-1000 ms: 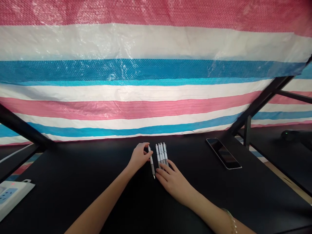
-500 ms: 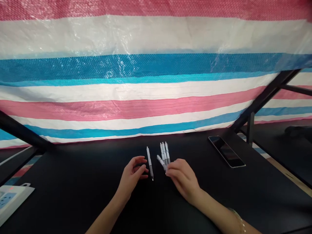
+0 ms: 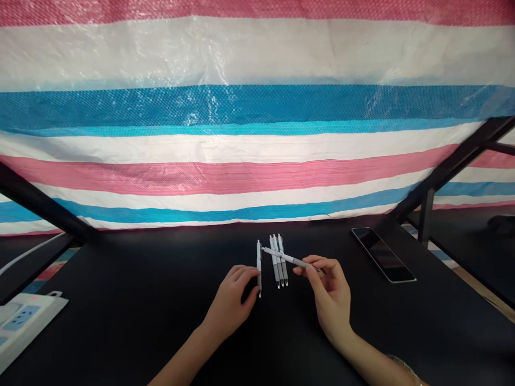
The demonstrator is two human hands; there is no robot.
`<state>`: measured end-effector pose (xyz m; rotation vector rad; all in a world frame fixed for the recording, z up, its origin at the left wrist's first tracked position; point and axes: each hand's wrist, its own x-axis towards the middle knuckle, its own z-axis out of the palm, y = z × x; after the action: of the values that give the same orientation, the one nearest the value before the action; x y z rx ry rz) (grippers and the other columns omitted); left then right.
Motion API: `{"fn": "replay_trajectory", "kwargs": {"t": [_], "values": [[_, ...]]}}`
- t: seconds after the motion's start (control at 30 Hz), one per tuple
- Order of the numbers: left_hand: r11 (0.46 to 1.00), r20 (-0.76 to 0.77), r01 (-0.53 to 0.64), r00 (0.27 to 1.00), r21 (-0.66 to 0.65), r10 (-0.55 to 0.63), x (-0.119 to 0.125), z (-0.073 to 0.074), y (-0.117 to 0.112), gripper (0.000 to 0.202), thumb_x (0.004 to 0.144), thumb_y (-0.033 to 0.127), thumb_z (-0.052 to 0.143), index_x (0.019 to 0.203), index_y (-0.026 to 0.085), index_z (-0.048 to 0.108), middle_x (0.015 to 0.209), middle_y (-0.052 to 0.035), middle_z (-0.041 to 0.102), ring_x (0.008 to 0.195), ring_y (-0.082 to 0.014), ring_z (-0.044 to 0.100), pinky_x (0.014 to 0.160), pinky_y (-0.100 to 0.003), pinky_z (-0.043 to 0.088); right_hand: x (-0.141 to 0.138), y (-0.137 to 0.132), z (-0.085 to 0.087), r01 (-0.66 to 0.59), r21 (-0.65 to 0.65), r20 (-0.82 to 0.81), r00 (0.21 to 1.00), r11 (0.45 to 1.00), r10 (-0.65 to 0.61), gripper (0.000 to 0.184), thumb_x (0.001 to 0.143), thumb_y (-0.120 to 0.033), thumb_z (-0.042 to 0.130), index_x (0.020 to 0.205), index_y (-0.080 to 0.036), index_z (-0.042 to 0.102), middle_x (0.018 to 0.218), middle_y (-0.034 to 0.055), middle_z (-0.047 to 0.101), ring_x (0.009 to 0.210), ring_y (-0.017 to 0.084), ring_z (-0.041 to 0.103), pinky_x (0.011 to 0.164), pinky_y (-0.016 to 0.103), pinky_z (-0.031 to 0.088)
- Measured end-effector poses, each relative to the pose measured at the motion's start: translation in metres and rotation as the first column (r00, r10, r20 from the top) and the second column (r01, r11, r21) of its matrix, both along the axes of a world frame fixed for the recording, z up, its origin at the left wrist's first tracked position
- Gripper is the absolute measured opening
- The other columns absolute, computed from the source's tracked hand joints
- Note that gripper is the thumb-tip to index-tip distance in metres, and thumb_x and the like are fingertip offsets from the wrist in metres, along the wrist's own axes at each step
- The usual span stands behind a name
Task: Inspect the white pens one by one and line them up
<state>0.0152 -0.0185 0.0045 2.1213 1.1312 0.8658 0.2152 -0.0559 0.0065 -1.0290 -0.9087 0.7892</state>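
Several white pens with grey grips lie on a black table (image 3: 120, 300). My right hand (image 3: 330, 295) pinches one pen (image 3: 284, 257) by its grey end and holds it lifted, slanting left over a row of three pens (image 3: 279, 261) lying side by side. One separate pen (image 3: 259, 265) lies just left of that row. My left hand (image 3: 233, 300) rests on the table beside this pen, fingers curled loosely and apart, fingertips close to its grip end, holding nothing.
A dark phone (image 3: 383, 254) lies on the table to the right. A white power strip (image 3: 24, 324) sits at the left edge. A striped pink, white and blue tarp (image 3: 241, 123) hangs behind. Black frame bars (image 3: 446, 166) slant at both sides.
My right hand picked one pen out of the row and lifted it to the right. My left hand let go of the separate pen and drew back beside it.
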Motion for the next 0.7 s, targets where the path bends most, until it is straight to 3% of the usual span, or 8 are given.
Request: {"fn": "replay_trajectory", "kwargs": {"t": [0.17,0.27,0.33,0.4,0.5,0.57,0.63,0.7], "values": [[1.0,0.013,-0.002,1.0,0.001,0.002,0.003,-0.001,-0.004,0.026,0.079,0.015,0.051,0.1,0.025,0.063,0.098,-0.0055,0.065,0.094,-0.0225,0.058,0.083,-0.039,0.047,0.002,0.001,-0.002,-0.044,-0.025,-0.073,0.996,0.999,0.042,0.013,0.082,-0.024,0.058,0.086,-0.021,0.046,0.098,0.0027,0.054,0.077,0.015,0.063,0.076,0.034,0.049],[0.985,0.128,-0.047,0.989,-0.167,0.069,0.003,0.0,-0.003,0.024,0.08,0.022,0.055,0.102,0.024,0.063,0.095,-0.0055,0.067,0.088,-0.0218,0.061,0.079,-0.036,0.048,0.0,-0.002,0.0,-0.098,-0.015,-0.083,0.992,0.995,0.097,0.011,0.083,-0.022,0.056,0.085,-0.021,0.045,0.096,0.0021,0.052,0.078,0.015,0.063,0.077,0.034,0.049],[0.926,0.279,-0.038,0.948,-0.376,0.153,0.003,0.001,-0.001,0.026,0.08,0.029,0.057,0.104,0.021,0.063,0.093,-0.0067,0.069,0.081,-0.0206,0.063,0.075,-0.033,0.049,-0.004,-0.006,0.001,-0.17,-0.002,-0.027,0.985,0.985,0.17,0.009,0.084,-0.02,0.054,0.083,-0.021,0.045,0.095,0.0018,0.05,0.078,0.014,0.062,0.076,0.033,0.049],[0.823,0.443,0.036,0.855,-0.566,0.268,0.003,0.002,0.001,0.029,0.079,0.033,0.06,0.104,0.018,0.063,0.093,-0.0084,0.07,0.076,-0.0188,0.065,0.071,-0.03,0.05,-0.009,-0.012,0.002,-0.294,0.014,0.116,0.95,0.956,0.291,0.008,0.083,-0.016,0.052,0.081,-0.02,0.046,0.094,0.0022,0.049,0.077,0.013,0.061,0.073,0.031,0.049],[0.703,0.578,0.139,0.689,-0.698,0.437,0.004,0.003,0.003,0.027,0.075,0.033,0.066,0.096,0.015,0.067,0.091,-0.009,0.071,0.075,-0.0157,0.064,0.07,-0.024,0.05,-0.016,-0.021,0.001,-0.483,0.004,0.4,0.803,0.875,0.442,0.008,0.08,-0.011,0.052,0.079,-0.02,0.051,0.094,0.0038,0.05,0.081,0.014,0.058,0.073,0.029,0.048],[0.656,0.598,0.179,0.629,-0.733,0.497,0.003,0.003,0.003,0.024,0.072,0.03,0.07,0.09,0.014,0.069,0.088,-0.0086,0.07,0.075,-0.0144,0.063,0.068,-0.022,0.05,-0.02,-0.026,0.001,-0.556,-0.038,0.466,0.725,0.83,0.507,0.01,0.078,-0.011,0.054,0.083,-0.02,0.054,0.096,0.0046,0.05,0.086,0.015,0.057,0.077,0.03,0.047],[0.631,0.606,0.208,0.603,-0.747,0.519,0.003,0.003,0.002,0.022,0.072,0.028,0.071,0.088,0.013,0.069,0.084,-0.0081,0.07,0.073,-0.0137,0.063,0.068,-0.021,0.05,-0.023,-0.03,0.001,-0.615,-0.106,0.326,0.721,0.781,0.612,0.017,0.078,-0.014,0.057,0.092,-0.022,0.052,0.101,0.0049,0.049,0.089,0.015,0.056,0.079,0.031,0.046],[0.621,0.615,0.229,0.587,-0.75,0.526,0.002,0.003,0.001,0.021,0.072,0.027,0.071,0.089,0.014,0.069,0.081,-0.0068,0.069,0.072,-0.013,0.062,0.067,-0.021,0.05,-0.026,-0.032,-0.001,-0.69,-0.175,0.016,0.711,0.702,0.703,0.026,0.079,-0.021,0.059,0.103,-0.023,0.047,0.102,0.0046,0.05,0.089,0.015,0.057,0.081,0.033,0.045]]}}
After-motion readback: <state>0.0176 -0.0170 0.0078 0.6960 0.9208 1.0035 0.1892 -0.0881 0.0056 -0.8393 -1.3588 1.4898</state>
